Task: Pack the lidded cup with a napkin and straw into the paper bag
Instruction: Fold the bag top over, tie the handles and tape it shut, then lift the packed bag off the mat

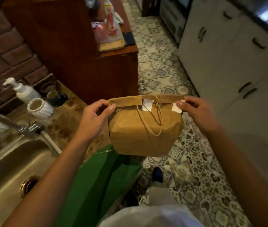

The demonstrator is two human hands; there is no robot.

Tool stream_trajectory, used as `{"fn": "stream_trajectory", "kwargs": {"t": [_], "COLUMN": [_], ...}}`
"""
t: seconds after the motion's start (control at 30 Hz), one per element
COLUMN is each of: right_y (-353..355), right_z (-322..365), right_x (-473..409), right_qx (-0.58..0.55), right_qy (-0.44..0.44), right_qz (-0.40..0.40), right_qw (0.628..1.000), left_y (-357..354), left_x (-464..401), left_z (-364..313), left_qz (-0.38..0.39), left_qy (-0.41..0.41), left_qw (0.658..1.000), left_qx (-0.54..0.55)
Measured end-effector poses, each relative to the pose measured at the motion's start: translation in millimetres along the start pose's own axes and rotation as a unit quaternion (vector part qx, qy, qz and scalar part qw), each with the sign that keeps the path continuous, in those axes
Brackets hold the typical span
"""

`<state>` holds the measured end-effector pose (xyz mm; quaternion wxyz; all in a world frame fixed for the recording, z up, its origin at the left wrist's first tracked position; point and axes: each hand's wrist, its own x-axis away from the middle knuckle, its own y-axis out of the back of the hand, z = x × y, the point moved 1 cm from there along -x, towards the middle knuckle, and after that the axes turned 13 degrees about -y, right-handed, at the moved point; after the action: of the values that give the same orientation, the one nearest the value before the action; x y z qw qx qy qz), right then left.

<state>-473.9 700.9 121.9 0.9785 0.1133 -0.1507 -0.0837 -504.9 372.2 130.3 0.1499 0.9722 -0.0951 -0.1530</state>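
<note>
A brown paper bag [144,128] hangs in the air in front of me, above the floor and the counter's edge. Its top is folded over and held down by two strips of white tape. Twine handles dangle down its front. My left hand [97,112] pinches the folded top at the left corner. My right hand [197,110] pinches the right corner, thumb on the right tape strip. The cup, napkin and straw are not visible; the closed bag hides whatever is inside.
A steel sink [10,169] with a faucet [23,126] lies at my left. A white pump bottle [23,92] and a ribbed white cup [39,108] stand on the marble counter. A wooden cabinet [84,63] is ahead, white cupboards [228,63] on the right, patterned tile floor below.
</note>
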Motion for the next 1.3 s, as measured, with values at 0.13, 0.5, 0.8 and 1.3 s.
{"fn": "stream_trajectory", "kwargs": {"t": [0.13, 0.5, 0.8, 1.3], "right_y": [74, 288, 459, 656], "right_z": [-27, -81, -115, -136], "right_x": [50, 179, 238, 195], "right_qx": [-0.044, -0.097, -0.070, -0.122], "right_qy": [-0.022, -0.037, -0.052, -0.056], "right_qz": [-0.155, -0.407, -0.538, -0.673], "right_qw": [0.987, 0.908, 0.839, 0.727], "left_y": [-77, -348, -557, -838], "left_x": [-27, -66, -73, -190], "left_z": [-30, -141, -241, -319], "left_qz": [0.083, 0.256, 0.312, 0.444], "left_qy": [-0.051, -0.153, -0.195, -0.277], "left_qw": [0.995, 0.948, 0.913, 0.827], "left_qx": [0.032, 0.111, 0.177, 0.205]}}
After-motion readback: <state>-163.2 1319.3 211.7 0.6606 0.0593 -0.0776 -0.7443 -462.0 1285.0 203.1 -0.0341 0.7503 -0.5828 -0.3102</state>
